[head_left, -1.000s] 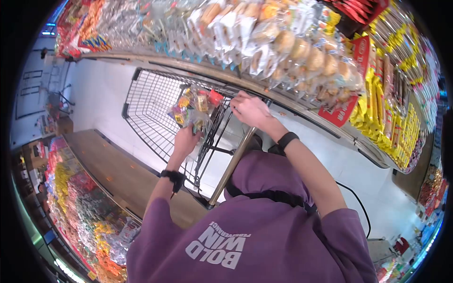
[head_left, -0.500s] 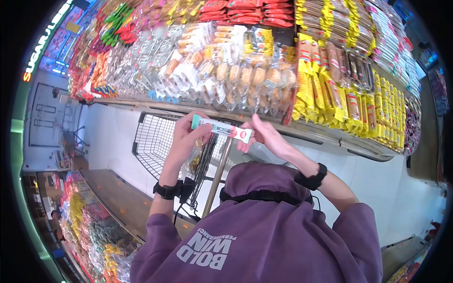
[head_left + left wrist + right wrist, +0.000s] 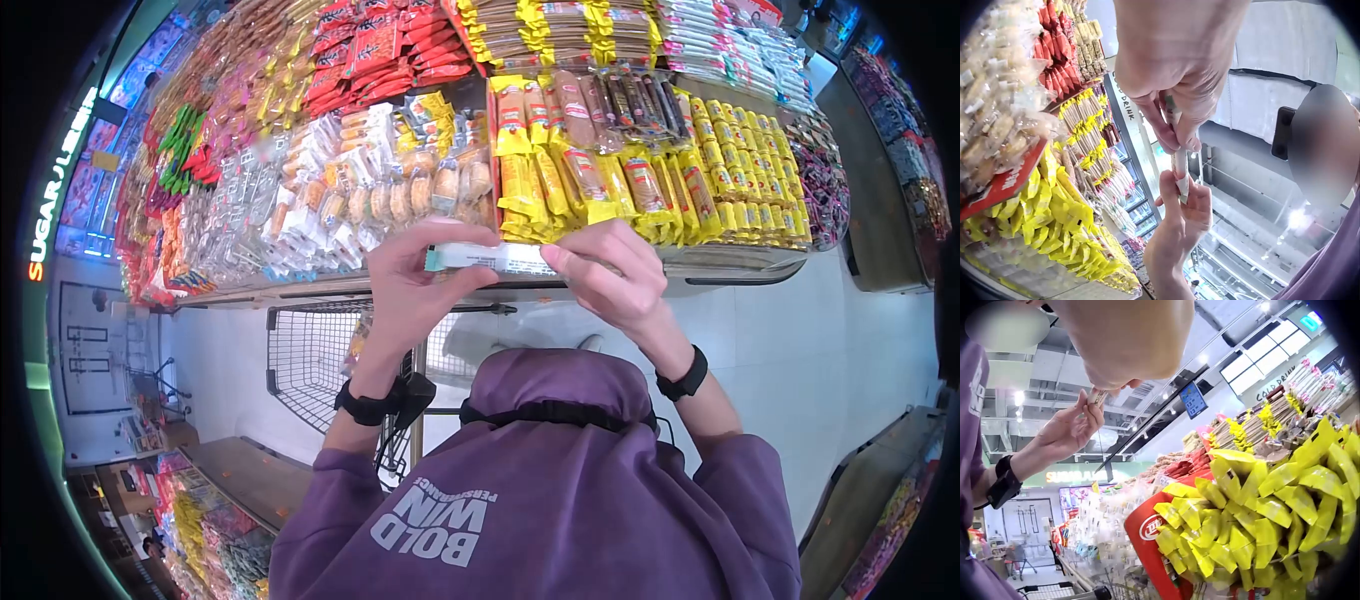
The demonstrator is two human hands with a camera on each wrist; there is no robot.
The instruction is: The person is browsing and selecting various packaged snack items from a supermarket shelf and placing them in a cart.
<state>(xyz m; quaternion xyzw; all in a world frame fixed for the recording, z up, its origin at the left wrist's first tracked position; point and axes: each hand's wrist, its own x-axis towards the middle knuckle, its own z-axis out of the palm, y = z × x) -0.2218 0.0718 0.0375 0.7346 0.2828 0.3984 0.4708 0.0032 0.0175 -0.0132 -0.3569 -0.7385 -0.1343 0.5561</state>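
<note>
A slim wrapped snack bar point(image 3: 500, 258), white with a green crimped end, is held level between both hands in front of the shelf. My left hand point(image 3: 420, 280) pinches its green end between thumb and fingers. The other end is pinched by my right hand point(image 3: 620, 275), whose curled fingers hide part of it. In the left wrist view, the bar point(image 3: 1180, 159) runs between the left hand point(image 3: 1175, 69) above and the right hand point(image 3: 1179, 234) below. The right wrist view shows only a short piece of the bar point(image 3: 1096, 397) at the left fingertips.
Yellow-wrapped sausages point(image 3: 570, 180), bagged buns point(image 3: 410, 195) and red packets point(image 3: 375, 50) fill the display shelf ahead. A wire shopping cart point(image 3: 310, 345) stands below, against the shelf edge, with packaged snacks inside. Another low display point(image 3: 240, 470) lies at the left.
My left hand has come up from the cart with the bar, and my right hand has joined it. Since half a second ago the bar has turned, hiding its pink label. The view has swung right.
</note>
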